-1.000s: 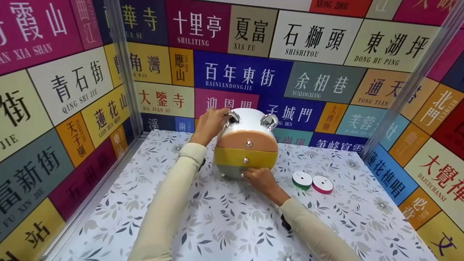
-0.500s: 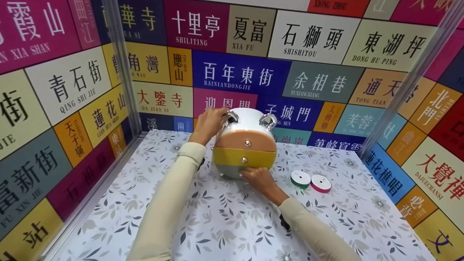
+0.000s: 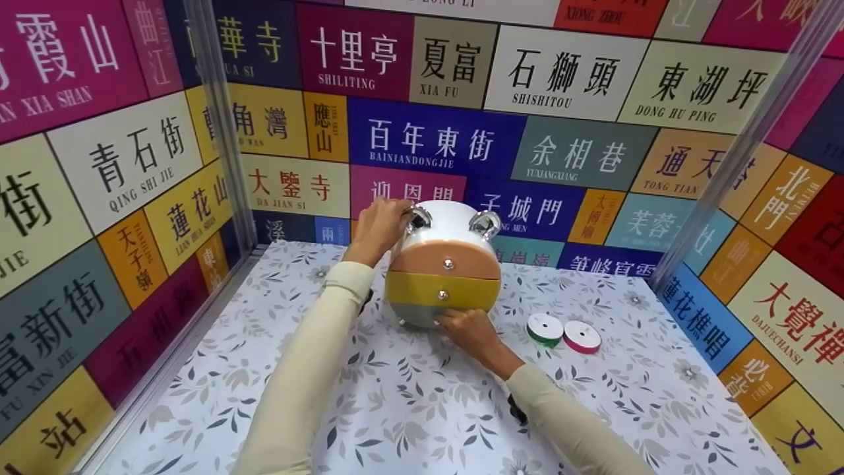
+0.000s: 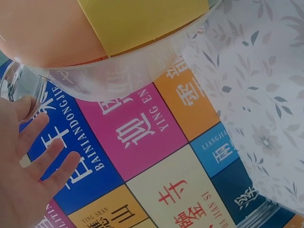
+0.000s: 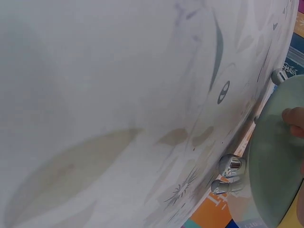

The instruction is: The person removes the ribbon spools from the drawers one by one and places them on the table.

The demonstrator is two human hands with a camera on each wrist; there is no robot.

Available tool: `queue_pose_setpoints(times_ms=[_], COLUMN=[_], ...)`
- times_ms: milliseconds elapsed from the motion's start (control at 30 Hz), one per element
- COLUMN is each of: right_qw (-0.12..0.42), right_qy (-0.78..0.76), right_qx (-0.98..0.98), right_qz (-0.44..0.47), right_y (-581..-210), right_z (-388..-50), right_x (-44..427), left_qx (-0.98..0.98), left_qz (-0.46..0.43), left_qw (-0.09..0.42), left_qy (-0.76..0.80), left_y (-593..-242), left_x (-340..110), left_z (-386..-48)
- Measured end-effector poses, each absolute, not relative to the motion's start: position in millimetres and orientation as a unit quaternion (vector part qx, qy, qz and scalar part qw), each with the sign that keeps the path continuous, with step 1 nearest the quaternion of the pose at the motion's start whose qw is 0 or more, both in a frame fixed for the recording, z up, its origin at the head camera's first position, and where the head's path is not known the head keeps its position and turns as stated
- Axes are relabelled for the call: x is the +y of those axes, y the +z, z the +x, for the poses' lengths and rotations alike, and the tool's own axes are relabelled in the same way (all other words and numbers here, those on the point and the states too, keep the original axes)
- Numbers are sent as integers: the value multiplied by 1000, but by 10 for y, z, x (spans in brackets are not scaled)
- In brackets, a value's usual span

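Note:
A round, white-bodied storage box with three drawers stands on the table. Its drawer fronts are an orange top drawer, a yellow middle drawer and a grey-green bottom drawer. My left hand holds the silver ring-shaped ear at the box's upper left; in the left wrist view the other fingers are spread loosely. My right hand pinches at the bottom drawer's knob, which the fingers mostly hide. All three drawers look closed. Small silver feet show under the box in the right wrist view.
Two ribbon spools lie right of the box, one green and one pink-red. A white cloth with a leaf pattern covers the table. Walls of coloured name panels enclose the back and both sides.
Both hands keep their places on the box, and the drawers look the same. Only the head view shifts slightly.

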State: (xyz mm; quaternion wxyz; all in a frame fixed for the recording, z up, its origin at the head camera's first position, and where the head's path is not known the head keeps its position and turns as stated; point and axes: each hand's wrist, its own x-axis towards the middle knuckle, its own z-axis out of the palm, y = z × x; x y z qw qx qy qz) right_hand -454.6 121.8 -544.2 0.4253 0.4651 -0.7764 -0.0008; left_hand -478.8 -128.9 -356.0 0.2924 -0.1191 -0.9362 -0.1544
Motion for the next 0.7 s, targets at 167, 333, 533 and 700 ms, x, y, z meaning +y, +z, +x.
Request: queue_pose_setpoints(times_ms=[167, 333, 533, 700], right_qw=[426, 418, 420, 430], right_qy=[-5, -25, -40, -44], right_qx=[-780, -772, -761, -752], right_qz=[459, 479, 494, 498], right_y=[-5429, -5457, -5464, -5457], right_z=[-4548, -4604, -4641, -4687], right_x=[1264, 1306, 1332, 1331], left_qx=[-935, -938, -940, -936], left_qz=[-125, -133, -131, -129], left_qw=[288, 272, 263, 281], left_qy=[-166, -170, -172, -166], left_y=[-3570, -3571, -3572, -3559], left_x=[-1281, -1315, -1313, -1283], left_z=[-4789, -4789, -4790, -4788])
